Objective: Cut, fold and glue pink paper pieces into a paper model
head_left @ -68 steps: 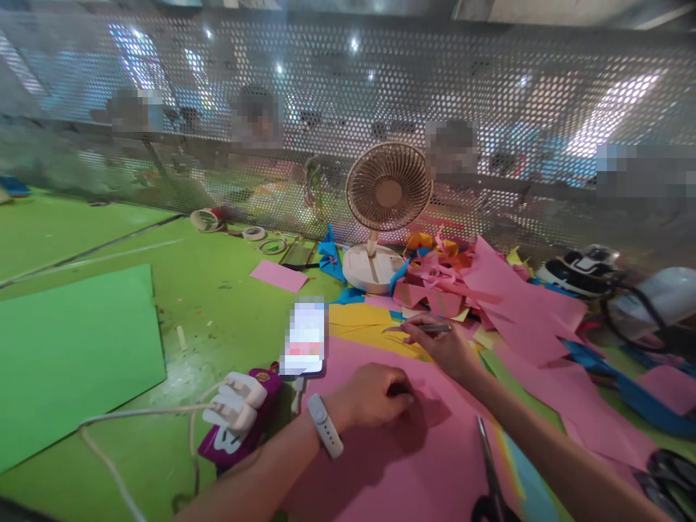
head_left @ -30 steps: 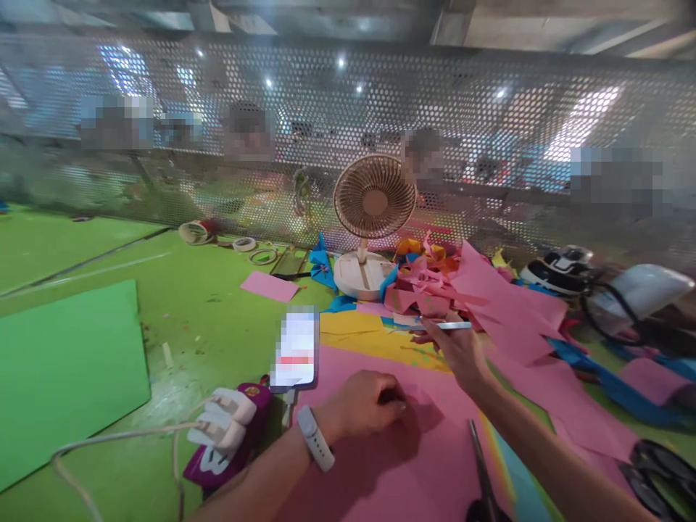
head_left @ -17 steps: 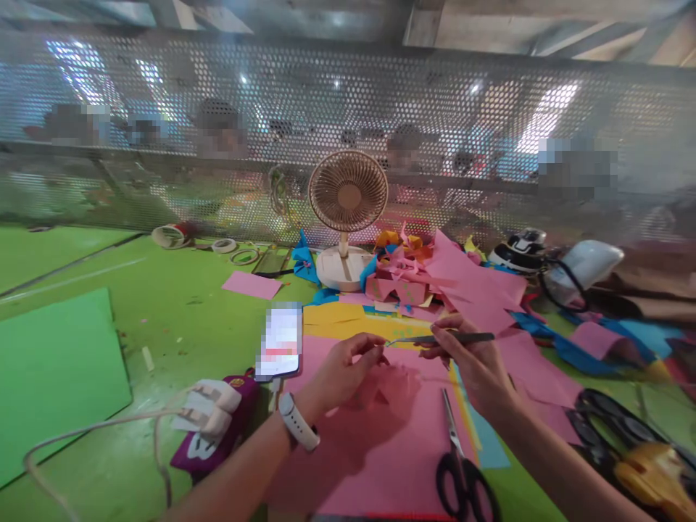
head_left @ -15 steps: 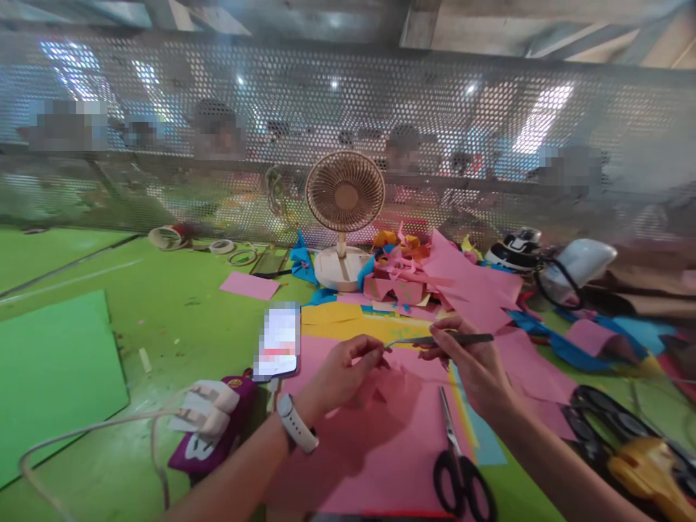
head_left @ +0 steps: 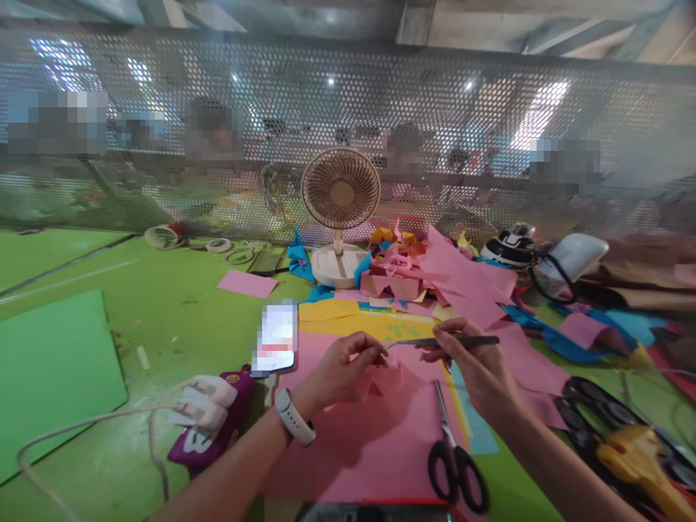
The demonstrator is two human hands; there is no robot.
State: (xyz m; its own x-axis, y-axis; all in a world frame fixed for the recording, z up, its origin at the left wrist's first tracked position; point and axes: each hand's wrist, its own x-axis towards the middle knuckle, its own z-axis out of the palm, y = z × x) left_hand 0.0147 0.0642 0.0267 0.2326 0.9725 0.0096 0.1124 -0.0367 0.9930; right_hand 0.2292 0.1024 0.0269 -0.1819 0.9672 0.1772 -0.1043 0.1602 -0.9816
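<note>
My left hand [head_left: 356,366], with a white band on its wrist, is closed in a pinch over the pink sheets. A folded piece of pink paper [head_left: 388,378] hangs just below its fingertips, partly hidden by them. In my right hand [head_left: 470,359] is a pair of slim dark tweezers [head_left: 473,340], held like a pen. Their thin tip points left and reaches the fingertips of my left hand; what lies right at the tip is too small to make out. Below my right hand, scissors with black handles [head_left: 455,464] lie on the large pink sheet [head_left: 348,464].
A small fan [head_left: 341,192] stands at the back beside a heap of pink paper scraps [head_left: 396,279]. To the left are a phone [head_left: 276,337], a purple power strip [head_left: 214,428] with cables, and a green board [head_left: 59,384]. A yellow tool [head_left: 634,449] lies at right.
The view has shifted slightly, so everything sits a little further left. The tweezers' tip stays by my left fingertips, and both hands keep nearly the same pose.
</note>
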